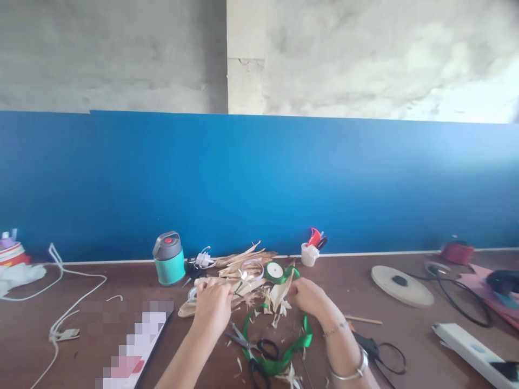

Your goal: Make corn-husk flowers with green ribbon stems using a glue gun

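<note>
My left hand [211,308] is closed, its fingers curled round pale dried leaf strips [243,267] that lie in a heap on the brown table [121,292]. My right hand [307,296] is closed too, pinching a strip from the same heap near its right end. A green ribbon [284,354] loops under my right wrist, and its spool [275,271] stands behind the heap. Scissors with black handles [255,348] lie between my forearms.
A teal flask with a grey lid [168,259] stands left of the heap. A white cup of pens [311,249] is at the back. A round white disc [401,285], black cables [458,302], a white power strip [474,351] lie right. White cord [60,319] trails left.
</note>
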`<state>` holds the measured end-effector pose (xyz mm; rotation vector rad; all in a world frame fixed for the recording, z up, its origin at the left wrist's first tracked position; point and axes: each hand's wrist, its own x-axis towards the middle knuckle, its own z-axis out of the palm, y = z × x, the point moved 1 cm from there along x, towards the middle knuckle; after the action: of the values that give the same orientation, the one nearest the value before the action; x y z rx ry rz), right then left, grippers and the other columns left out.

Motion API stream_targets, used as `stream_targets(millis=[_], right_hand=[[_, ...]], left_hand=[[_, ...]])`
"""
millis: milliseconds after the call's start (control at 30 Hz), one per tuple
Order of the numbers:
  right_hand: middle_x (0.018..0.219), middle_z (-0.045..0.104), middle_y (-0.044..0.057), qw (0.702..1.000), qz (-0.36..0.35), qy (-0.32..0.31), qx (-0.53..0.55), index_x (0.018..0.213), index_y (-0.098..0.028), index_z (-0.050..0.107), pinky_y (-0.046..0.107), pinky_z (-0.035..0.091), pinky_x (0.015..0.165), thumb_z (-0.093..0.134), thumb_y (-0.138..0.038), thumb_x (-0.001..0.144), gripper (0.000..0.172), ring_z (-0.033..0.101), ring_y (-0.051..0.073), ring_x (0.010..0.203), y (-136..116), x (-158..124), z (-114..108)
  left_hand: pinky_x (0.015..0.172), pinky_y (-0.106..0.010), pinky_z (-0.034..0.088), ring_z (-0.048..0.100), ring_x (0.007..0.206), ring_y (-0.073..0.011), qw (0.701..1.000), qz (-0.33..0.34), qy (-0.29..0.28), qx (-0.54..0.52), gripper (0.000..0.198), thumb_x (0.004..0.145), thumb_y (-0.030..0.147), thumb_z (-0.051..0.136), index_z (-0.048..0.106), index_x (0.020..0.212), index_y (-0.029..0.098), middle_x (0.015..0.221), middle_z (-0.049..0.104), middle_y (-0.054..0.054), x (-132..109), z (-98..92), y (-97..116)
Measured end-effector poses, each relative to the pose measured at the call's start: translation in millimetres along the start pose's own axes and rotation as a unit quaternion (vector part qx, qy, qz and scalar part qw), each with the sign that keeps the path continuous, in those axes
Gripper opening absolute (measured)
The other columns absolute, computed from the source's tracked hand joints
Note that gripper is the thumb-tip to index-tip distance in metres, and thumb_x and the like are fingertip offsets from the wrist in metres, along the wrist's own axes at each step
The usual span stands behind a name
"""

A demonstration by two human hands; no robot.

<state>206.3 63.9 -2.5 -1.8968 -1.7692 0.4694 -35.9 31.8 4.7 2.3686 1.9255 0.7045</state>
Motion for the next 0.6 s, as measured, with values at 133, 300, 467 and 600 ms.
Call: stream_targets(millis=[133, 300, 467, 600], right_hand=[[0.082, 0.071, 0.009, 0.993, -0.004, -0.055, -0.101, 0.069, -0.02, 0.068, 0.032, 0.037, 0.065, 0.058, -0.005, 0.061, 0.02, 0.063, 0.026, 0.082, 1.5, 4.1, 16.1], [0.097, 0.069, 0.013, 0.982, -0.004, -0.089, -0.164, 0.084, -0.017, 0.067, 0.037, 0.042, 0.078, 0.053, -0.005, 0.075, 0.021, 0.062, 0.028, 0.098, 1.8, 7.5, 30.0], [0.112, 0.06, 0.009, 0.974, 0.001, -0.112, -0.199, 0.11, -0.016, 0.058, 0.04, 0.049, 0.082, 0.053, -0.026, 0.09, 0.023, 0.06, 0.022, 0.097, 6.8, 11.0, 37.2], [0.117, 0.057, 0.008, 0.969, 0.005, -0.141, -0.2, 0.116, -0.017, 0.054, 0.041, 0.051, 0.081, 0.054, -0.029, 0.09, 0.029, 0.06, 0.021, 0.097, 8.6, 13.5, 39.4]], left_hand=[[0.076, -0.04, 0.031, 0.06, 0.086, -0.0283, 1.0, -0.011, -0.016, -0.015, 0.027, 0.079, 0.009, 0.045, 0.066, 0.067, 0.02, 0.073, 0.072, -0.008, 1.4, 15.9, -4.5], [0.079, -0.036, 0.033, 0.059, 0.091, -0.0245, 0.998, -0.003, -0.008, -0.054, 0.023, 0.083, 0.017, 0.046, 0.066, 0.074, 0.023, 0.084, 0.072, -0.005, 2.3, 8.6, -0.4], [0.081, -0.035, 0.032, 0.058, 0.092, -0.0226, 0.998, 0.001, -0.003, -0.062, 0.022, 0.085, 0.02, 0.045, 0.065, 0.077, 0.024, 0.088, 0.071, -0.002, 2.9, 0.1, 2.3], [0.08, -0.036, 0.031, 0.058, 0.092, -0.0247, 0.999, -0.013, -0.02, -0.039, 0.022, 0.083, 0.016, 0.047, 0.066, 0.075, 0.023, 0.083, 0.072, -0.004, 3.5, 7.6, -1.7]])
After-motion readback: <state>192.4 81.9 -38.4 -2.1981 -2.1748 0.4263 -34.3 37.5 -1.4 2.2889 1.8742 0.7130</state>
